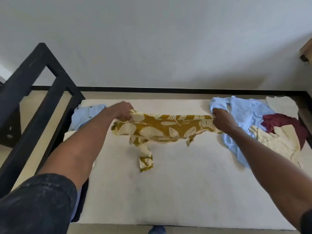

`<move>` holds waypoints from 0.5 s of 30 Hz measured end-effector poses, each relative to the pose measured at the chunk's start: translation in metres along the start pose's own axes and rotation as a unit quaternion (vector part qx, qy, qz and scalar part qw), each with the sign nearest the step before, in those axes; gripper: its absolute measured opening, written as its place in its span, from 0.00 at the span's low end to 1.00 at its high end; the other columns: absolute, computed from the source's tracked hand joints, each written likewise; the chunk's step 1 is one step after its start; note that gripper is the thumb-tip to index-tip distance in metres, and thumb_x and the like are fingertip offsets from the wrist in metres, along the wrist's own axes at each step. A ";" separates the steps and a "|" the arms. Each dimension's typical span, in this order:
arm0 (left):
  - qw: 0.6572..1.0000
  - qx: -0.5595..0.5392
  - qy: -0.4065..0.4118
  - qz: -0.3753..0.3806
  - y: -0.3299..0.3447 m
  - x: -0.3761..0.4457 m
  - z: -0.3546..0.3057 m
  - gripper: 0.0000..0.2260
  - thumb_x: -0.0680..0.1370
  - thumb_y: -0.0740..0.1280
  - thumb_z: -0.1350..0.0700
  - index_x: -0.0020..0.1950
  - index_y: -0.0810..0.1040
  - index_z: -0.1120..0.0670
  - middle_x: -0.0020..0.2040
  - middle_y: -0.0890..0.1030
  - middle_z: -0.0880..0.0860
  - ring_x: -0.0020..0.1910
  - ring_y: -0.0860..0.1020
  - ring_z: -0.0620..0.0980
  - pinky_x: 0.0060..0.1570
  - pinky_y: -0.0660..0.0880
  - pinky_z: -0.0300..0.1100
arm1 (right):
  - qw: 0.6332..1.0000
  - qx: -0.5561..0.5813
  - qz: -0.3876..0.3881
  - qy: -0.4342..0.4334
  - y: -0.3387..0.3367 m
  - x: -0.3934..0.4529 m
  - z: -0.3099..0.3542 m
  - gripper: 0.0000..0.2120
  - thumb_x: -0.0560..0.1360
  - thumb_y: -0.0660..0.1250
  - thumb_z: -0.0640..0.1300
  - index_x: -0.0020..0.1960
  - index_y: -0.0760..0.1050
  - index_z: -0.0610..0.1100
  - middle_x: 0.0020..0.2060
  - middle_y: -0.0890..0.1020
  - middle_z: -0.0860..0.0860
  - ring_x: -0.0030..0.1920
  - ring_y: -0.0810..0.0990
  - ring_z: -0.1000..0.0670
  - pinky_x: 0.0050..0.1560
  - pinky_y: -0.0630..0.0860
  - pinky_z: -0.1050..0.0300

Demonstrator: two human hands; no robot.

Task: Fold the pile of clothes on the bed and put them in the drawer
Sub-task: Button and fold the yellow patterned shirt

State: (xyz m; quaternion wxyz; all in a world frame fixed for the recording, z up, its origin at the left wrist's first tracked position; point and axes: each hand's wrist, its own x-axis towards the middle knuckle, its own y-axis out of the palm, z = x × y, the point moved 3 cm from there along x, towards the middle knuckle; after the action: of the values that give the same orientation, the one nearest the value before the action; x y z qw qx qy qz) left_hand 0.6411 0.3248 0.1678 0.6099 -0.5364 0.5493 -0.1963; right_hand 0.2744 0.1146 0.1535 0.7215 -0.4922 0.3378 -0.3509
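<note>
A dark rolled sleeve (pixel 37 203) fills the near left corner. Beyond it, the left hand (pixel 121 111) grips one end of a mustard leaf-print garment (pixel 162 129), and the right hand (pixel 222 119) pinches the other end, stretching it across the white mattress (pixel 168 191), with one part trailing down onto the mattress. A folded light blue shirt (pixel 84 115) lies left. To the right sits a pile: a light blue shirt (pixel 243 115), a maroon piece (pixel 285 122) and what may be a cream top (pixel 278 142).
</note>
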 end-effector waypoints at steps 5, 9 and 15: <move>0.929 -0.182 -0.028 -0.320 -0.038 0.006 0.019 0.07 0.74 0.67 0.63 0.37 0.74 0.57 0.34 0.76 0.55 0.37 0.75 0.56 0.35 0.66 0.43 | 0.994 -0.014 -0.102 -0.040 -0.010 0.030 0.010 0.07 0.73 0.63 0.31 0.41 0.71 0.42 0.43 0.79 0.42 0.41 0.78 0.40 0.34 0.66 0.57; 0.914 0.011 0.025 -0.405 -0.035 -0.031 0.014 0.08 0.71 0.69 0.67 0.49 0.77 0.63 0.41 0.80 0.63 0.34 0.78 0.64 0.33 0.72 0.49 | 0.981 -0.027 -0.169 -0.088 -0.022 0.016 0.022 0.06 0.73 0.64 0.31 0.49 0.74 0.37 0.45 0.77 0.42 0.37 0.72 0.43 0.32 0.69 0.52; 0.920 0.160 0.096 -0.345 0.086 -0.088 0.015 0.15 0.62 0.76 0.70 0.45 0.80 0.59 0.36 0.80 0.59 0.25 0.78 0.59 0.21 0.72 0.44 | 0.975 -0.086 -0.138 -0.154 0.046 -0.050 -0.001 0.09 0.68 0.64 0.25 0.46 0.76 0.35 0.39 0.77 0.37 0.34 0.76 0.39 0.33 0.63 0.53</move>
State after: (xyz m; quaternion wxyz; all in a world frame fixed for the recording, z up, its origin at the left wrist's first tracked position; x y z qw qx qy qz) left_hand 0.5958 0.4342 0.1312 0.5264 -0.5666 0.3478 -0.5301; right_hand 0.2556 0.1686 0.1172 0.6640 -0.6426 0.1807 -0.3369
